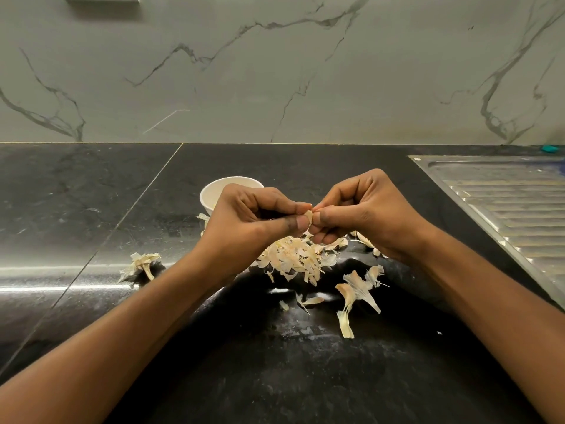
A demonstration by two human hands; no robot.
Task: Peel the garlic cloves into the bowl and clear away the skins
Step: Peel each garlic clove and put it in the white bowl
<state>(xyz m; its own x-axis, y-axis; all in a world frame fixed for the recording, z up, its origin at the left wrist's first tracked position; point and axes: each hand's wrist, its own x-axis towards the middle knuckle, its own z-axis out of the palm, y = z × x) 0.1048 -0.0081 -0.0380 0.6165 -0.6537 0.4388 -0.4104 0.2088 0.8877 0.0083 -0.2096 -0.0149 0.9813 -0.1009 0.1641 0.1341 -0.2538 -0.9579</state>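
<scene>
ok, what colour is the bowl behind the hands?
Plain white bowl, head view, partly hidden by the left hand.

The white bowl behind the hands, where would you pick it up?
Probably pinch the white bowl by its rim on the far left side, coming from above: it stands upright, mouth open, and the left hand covers its near right part.

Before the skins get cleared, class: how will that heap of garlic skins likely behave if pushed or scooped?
The heap of garlic skins looks thin and papery, so it is probably very light and floppy. Its loose, curled flakes would likely scatter rather than slide together; stray skins lie across the counter.
</scene>
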